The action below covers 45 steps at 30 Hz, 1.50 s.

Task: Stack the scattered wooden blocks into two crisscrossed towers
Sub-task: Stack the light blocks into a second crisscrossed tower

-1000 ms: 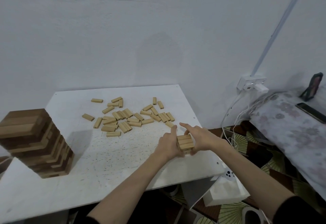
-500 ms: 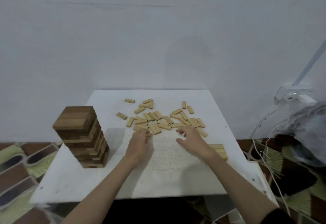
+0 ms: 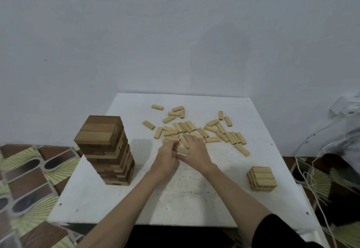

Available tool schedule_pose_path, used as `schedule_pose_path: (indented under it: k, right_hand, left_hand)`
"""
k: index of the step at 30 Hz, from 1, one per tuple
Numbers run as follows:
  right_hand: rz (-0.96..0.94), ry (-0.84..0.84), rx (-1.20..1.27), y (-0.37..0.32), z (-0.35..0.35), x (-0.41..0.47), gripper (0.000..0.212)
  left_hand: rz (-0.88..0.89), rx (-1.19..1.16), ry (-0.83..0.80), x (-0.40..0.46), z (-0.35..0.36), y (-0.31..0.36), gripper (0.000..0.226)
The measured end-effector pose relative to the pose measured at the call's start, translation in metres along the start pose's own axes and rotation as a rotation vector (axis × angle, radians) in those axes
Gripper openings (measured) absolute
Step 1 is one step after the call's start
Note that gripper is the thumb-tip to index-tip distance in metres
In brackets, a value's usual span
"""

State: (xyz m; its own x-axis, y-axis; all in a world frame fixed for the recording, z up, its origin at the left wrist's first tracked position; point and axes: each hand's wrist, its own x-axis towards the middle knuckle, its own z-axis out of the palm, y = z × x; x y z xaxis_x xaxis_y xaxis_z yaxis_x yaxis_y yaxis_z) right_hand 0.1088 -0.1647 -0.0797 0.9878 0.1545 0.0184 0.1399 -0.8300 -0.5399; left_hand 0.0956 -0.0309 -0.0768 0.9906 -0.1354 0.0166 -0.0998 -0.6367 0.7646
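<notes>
A tall crisscrossed tower of darker wooden blocks stands on the left of the white table. Near the right edge sits a short stack of light blocks. Several loose light blocks lie scattered across the far half. Both hands meet at the near edge of that pile. My left hand curls its fingers round a light block. My right hand lies over the same spot, thumb and fingers pinching that block; the blocks under its palm are hidden.
A white wall rises right behind the table. White cables and a pale bundle hang off to the right. Patterned floor tiles show on the left. Bare table lies between the tower and the short stack.
My head turned left, so the short stack now appears at the right. Both hands left that stack, reached the loose pile and closed on a block at its near edge.
</notes>
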Motion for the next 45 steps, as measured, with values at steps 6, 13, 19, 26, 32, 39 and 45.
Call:
schedule_pose_path:
  k: [6, 13, 19, 26, 32, 39, 45]
  right_hand:
    - [0.030, 0.064, 0.093, 0.004, -0.002, 0.003, 0.070]
    - [0.035, -0.044, 0.190, 0.009, -0.013, -0.006, 0.077]
    - [0.058, -0.097, 0.286, 0.007, -0.024, -0.002, 0.080]
    - [0.100, 0.011, 0.266, 0.017, -0.016, -0.012, 0.074]
    - [0.185, 0.031, 0.227, 0.035, -0.024, -0.024, 0.066]
    - [0.307, 0.134, 0.380, 0.033, -0.024, -0.021, 0.062]
    - [0.396, 0.162, 0.525, 0.024, -0.022, -0.017, 0.053]
  left_hand:
    - [-0.088, -0.138, 0.059, 0.008, 0.003, -0.004, 0.034]
    - [-0.092, -0.102, 0.021, 0.004, 0.006, -0.012, 0.031]
    - [0.011, 0.026, -0.097, 0.007, 0.013, -0.001, 0.072]
    - [0.134, 0.276, -0.108, 0.013, 0.016, 0.001, 0.071]
    - [0.191, 0.502, -0.080, 0.024, 0.024, -0.003, 0.039]
    - [0.200, 0.223, -0.017, -0.001, 0.027, 0.003, 0.043]
    - [-0.142, -0.215, -0.038, 0.001, 0.014, 0.013, 0.067]
